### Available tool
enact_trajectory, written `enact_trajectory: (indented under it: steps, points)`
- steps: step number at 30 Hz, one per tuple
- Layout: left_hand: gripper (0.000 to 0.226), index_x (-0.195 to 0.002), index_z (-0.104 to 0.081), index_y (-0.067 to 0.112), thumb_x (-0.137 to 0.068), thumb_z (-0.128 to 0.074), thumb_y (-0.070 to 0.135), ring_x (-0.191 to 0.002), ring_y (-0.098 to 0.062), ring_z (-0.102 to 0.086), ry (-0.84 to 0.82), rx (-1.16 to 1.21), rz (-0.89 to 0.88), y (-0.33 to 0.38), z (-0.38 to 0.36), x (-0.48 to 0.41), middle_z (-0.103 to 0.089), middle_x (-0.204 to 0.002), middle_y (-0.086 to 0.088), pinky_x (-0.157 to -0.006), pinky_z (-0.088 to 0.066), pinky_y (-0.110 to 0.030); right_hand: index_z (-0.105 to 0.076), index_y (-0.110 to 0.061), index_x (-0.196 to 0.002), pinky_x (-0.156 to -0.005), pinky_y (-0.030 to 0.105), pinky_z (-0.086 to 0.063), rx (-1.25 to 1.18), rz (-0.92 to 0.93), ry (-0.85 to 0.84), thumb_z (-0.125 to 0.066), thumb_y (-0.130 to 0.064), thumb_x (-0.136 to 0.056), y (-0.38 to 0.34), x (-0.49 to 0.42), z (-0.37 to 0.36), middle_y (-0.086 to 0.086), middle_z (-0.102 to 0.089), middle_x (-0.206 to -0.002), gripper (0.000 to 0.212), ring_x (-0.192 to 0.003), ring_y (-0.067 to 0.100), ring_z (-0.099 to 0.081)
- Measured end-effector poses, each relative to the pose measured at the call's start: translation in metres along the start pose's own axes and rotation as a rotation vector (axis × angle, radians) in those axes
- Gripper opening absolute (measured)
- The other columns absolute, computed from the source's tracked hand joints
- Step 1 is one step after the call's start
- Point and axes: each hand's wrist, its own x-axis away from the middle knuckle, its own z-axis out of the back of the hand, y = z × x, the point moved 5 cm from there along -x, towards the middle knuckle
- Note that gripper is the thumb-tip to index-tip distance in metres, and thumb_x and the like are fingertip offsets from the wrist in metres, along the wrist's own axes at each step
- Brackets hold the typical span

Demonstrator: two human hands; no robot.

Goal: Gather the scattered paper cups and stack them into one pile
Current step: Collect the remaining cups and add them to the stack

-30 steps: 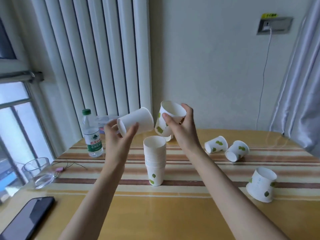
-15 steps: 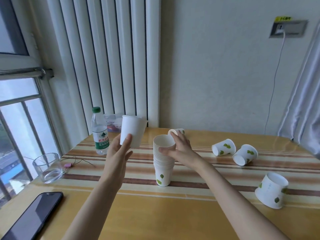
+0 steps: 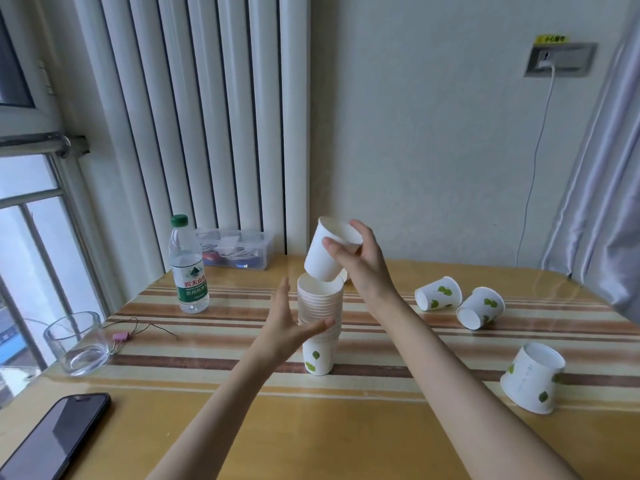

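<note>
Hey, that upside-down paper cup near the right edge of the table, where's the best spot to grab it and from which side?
Probably from above: the upside-down cup stands on its rim, narrow base up, with bare table around it. Wrapping fingers round the upper wall, just under the base, suits the taper. The free left hand is far; the right hand holds a cup.

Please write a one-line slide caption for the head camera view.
Right hand lowers a paper cup onto the stack steadied by the left hand.
</note>
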Motion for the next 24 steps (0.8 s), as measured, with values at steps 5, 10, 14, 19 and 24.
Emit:
enact_trajectory:
  steps: [5, 10, 14, 19, 24]
  points:
    - [0.062, -0.129, -0.042, 0.021, -0.076, -0.076, 0.023, -0.124, -0.018, -0.049, 0.033, 0.16, -0.029, -0.035, -0.019, 0.008, -0.054, -0.125, 0.006, -0.089, -0.042, -0.018, -0.028, -0.02, -0.143, -0.109, 0.034, -0.032, 0.195, -0.142, -0.19, -0.07, -0.035, -0.08, 0.041, 0.009, -0.014, 0.003, -0.035, -0.147, 0.077, -0.131, 0.017, -0.037]
    - [0.044, -0.116, -0.048, 0.033, -0.081, -0.072, 0.021, -0.115, -0.016, -0.056, 0.083, 0.192, -0.07, -0.044, -0.021, 0.009, -0.058, -0.115, 0.018, -0.08, -0.047, -0.017, -0.026, -0.024, -0.144, -0.112, 0.037, -0.025, 0.261, -0.151, -0.217, -0.057, -0.046, -0.087, 0.062, 0.019, -0.021, 0.003, -0.022, -0.152, 0.068, -0.139, 0.019, -0.024]
    - [0.063, -0.129, -0.044, 0.023, -0.075, -0.075, 0.036, -0.125, -0.022, -0.049, 0.09, 0.142, -0.045, -0.045, -0.021, 0.014, -0.054, -0.131, 0.0, -0.084, -0.051, -0.017, -0.021, -0.027, -0.146, -0.115, 0.038, -0.02, 0.26, -0.146, -0.196, -0.058, -0.051, -0.084, 0.064, 0.023, -0.016, -0.001, -0.019, -0.154, 0.076, -0.142, 0.016, -0.016]
    - [0.048, -0.122, -0.048, 0.018, -0.081, -0.071, 0.02, -0.115, 0.0, -0.044, 0.398, -0.044, -0.266, -0.012, -0.018, 0.065, -0.047, -0.121, 0.001, -0.096, -0.03, -0.006, -0.037, -0.035, -0.132, -0.111, 0.032, -0.026, 0.214, -0.104, -0.07, -0.058, -0.053, -0.083, 0.073, 0.055, 0.033, -0.014, -0.033, -0.145, 0.056, -0.135, 0.007, -0.03]
    - [0.021, -0.104, -0.054, 0.028, -0.084, -0.06, 0.024, -0.104, 0.003, -0.053, -0.004, -0.04, -0.382, 0.005, -0.081, 0.087, -0.057, -0.105, 0.011, -0.087, -0.036, -0.005, -0.051, -0.019, -0.122, -0.099, 0.018, -0.032, 0.457, -0.001, 0.147, -0.058, -0.016, -0.089, 0.083, 0.101, 0.116, -0.006, -0.05, -0.125, 0.033, -0.119, 0.004, -0.042]
